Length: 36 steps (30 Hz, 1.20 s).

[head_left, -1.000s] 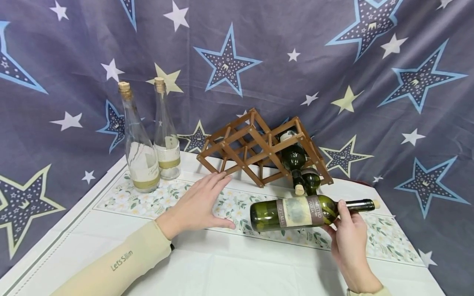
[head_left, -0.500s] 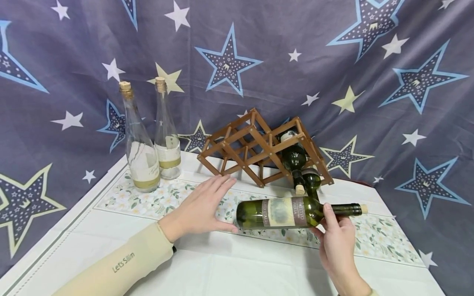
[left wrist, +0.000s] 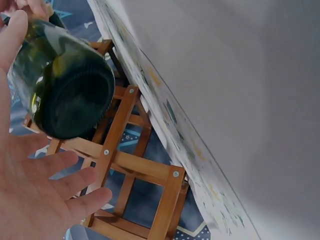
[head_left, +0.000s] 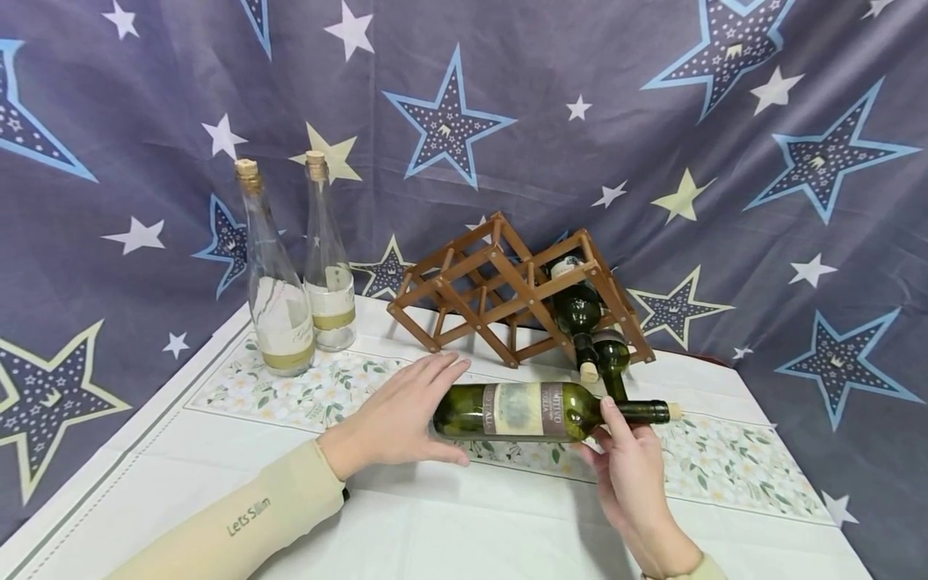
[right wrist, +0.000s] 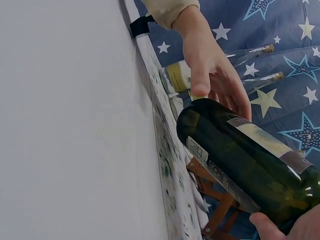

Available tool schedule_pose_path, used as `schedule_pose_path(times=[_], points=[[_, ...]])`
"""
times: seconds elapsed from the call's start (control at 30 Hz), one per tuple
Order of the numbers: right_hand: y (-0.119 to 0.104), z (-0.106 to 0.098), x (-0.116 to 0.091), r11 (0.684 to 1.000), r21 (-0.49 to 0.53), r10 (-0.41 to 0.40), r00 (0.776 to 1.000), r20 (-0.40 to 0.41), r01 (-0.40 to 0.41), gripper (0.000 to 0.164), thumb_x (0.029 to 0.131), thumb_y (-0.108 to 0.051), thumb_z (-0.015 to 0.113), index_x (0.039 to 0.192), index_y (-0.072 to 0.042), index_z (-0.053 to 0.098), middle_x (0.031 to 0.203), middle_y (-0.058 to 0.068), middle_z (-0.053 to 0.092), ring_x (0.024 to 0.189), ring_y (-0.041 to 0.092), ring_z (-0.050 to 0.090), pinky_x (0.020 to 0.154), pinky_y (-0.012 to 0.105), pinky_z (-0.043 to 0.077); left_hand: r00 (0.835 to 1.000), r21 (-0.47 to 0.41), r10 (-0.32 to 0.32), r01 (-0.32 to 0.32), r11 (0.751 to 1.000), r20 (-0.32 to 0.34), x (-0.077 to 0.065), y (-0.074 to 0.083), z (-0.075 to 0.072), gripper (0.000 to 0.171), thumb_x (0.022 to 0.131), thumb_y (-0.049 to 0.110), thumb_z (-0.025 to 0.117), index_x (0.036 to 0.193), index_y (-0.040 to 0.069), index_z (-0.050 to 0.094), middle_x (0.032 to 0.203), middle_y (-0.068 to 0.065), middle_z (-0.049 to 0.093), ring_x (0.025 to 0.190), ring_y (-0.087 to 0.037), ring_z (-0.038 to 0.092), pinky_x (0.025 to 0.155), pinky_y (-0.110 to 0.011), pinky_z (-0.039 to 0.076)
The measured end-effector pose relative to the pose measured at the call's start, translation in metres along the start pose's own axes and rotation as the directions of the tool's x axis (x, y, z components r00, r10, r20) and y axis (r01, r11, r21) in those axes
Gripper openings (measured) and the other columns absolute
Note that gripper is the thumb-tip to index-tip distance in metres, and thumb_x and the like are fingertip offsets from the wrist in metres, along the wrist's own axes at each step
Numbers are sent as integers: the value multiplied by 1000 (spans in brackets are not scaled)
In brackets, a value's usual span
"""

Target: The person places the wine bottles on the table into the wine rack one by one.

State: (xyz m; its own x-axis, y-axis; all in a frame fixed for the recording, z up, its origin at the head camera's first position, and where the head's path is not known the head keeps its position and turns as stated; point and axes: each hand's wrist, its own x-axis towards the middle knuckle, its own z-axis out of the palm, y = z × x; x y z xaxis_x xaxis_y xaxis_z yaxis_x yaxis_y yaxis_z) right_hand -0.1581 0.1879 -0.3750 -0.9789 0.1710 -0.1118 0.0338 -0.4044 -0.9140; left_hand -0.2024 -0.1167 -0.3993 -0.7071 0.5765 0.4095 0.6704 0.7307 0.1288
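A green wine bottle (head_left: pixel 518 409) with a cream and brown label lies level in the air, its corked neck pointing right. My right hand (head_left: pixel 641 479) grips it where the shoulder meets the neck, thumb on the near side. Around the bottle's base, my left hand (head_left: pixel 399 415) is spread with straight fingers. In the left wrist view the base (left wrist: pixel 77 102) hangs over the open palm (left wrist: pixel 35 200); whether they touch I cannot tell. Behind is a brown wooden wine rack (head_left: pixel 493 251). Two dark green bottles, one upper (head_left: pixel 577 308) and one lower (head_left: pixel 612 354), rest in its right side, necks forward.
Two clear corked bottles, a front one (head_left: pixel 279 318) and a rear one (head_left: pixel 332 300), stand upright on the left. A floral runner (head_left: pixel 732 471) crosses the white table (head_left: pixel 464 532). Behind everything hangs a star-patterned cloth (head_left: pixel 536 64).
My right hand has carried the wine bottle leftward, bringing its base from apart to right at my left hand. The left hand has shifted slightly right and down. The rack has not moved.
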Motion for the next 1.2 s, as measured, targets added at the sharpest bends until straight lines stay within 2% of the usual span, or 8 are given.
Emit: schedule_pose_path(times=[0.2,0.27,0.43,0.53,0.63,0.87,1.03,1.2], points=[[8,5,1,996,76,38,999,39,-41,46,99,-34,61,132,-8,44,114,7,59,107,25,64,91,46,50,1000,-12,0,0,1000,18,0,0,3,124,68,83,65,159,10,26,160,-11,28,145,-28,27,117,-44,21],[10,7,2,994,94,47,998,44,-51,44,99,-33,62,131,-8,44,114,7,58,109,26,63,93,47,49,1000,-17,1,-1,1000,24,0,-1,3,123,68,82,66,159,10,26,159,-11,29,144,-28,29,116,-44,22],[14,9,3,989,132,56,997,53,-63,44,99,-33,62,131,-7,45,119,9,55,112,28,62,93,47,49,999,-62,-2,5,998,41,1,0,3,118,70,76,70,159,13,26,155,-8,36,138,-26,39,112,-43,31],[15,9,3,987,144,60,996,63,-68,47,99,-33,62,133,-7,43,121,10,53,114,29,60,93,48,49,998,-95,-17,22,995,57,0,0,2,108,74,67,74,157,16,30,149,-4,44,131,-21,46,104,-42,40],[16,9,4,985,158,59,995,81,-71,48,99,-33,62,134,-8,42,121,10,52,117,30,59,93,49,49,998,-110,-27,34,993,65,0,0,1,97,76,60,77,153,17,36,140,-1,51,124,-18,50,98,-39,45],[21,7,8,978,178,88,990,108,-106,45,100,-29,60,135,-8,42,121,10,52,116,31,60,94,51,49,997,-111,-11,19,994,72,1,-1,1,90,80,56,76,150,14,38,135,0,51,121,-16,49,98,-37,45],[21,4,9,971,180,133,982,136,-157,48,100,-31,60,139,-14,37,131,14,47,121,35,57,94,53,47,997,-129,-10,20,991,82,-1,-6,3,90,81,54,77,151,13,38,139,0,49,120,-16,48,99,-39,45],[20,-1,8,965,168,174,971,164,-201,52,100,-35,59,139,-9,35,141,18,42,126,40,52,95,55,46,998,-127,16,-8,992,63,-1,-10,2,87,82,49,77,150,12,38,137,0,50,115,-16,50,97,-38,46]])
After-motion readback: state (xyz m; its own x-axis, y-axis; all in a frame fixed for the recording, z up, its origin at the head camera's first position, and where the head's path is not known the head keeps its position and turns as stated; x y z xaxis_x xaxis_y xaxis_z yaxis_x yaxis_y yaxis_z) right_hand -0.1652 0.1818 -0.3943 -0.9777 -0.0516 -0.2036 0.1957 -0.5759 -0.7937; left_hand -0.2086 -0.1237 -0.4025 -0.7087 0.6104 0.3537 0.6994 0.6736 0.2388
